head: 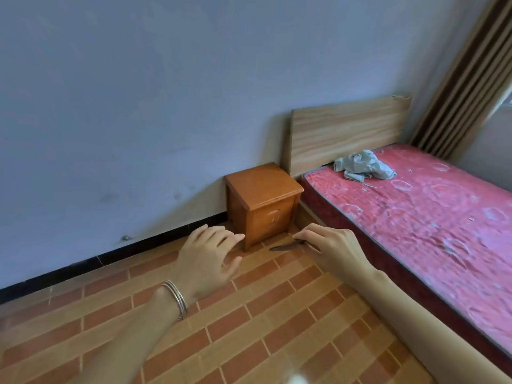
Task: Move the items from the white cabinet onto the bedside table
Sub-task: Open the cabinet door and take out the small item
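Your right fingers (311,231) are curled and pressed together. With the thumb they pinch the near end of a slim dark pointed object (280,247). What kind of object it is cannot be told. Its tip points to your left, and it is held roughly level.

Your right hand (333,246) hangs in the air above the floor, in front of the lower right corner of the bedside table (263,189). The object is not on the tabletop.

Your left fingers (225,236) are relaxed and slightly spread, and they hold nothing. Your left hand (207,257) is palm down, near the table's lower left corner. Two thin silver bangles (177,299) sit on that wrist.

The orange-brown table stands against the blue-grey wall (138,106), just beside the wooden headboard (346,131). A crumpled grey cloth (363,164) lies on the red mattress (429,223). Brick-pattern tiles (263,333) cover the floor. A striped curtain (471,79) hangs at the right.
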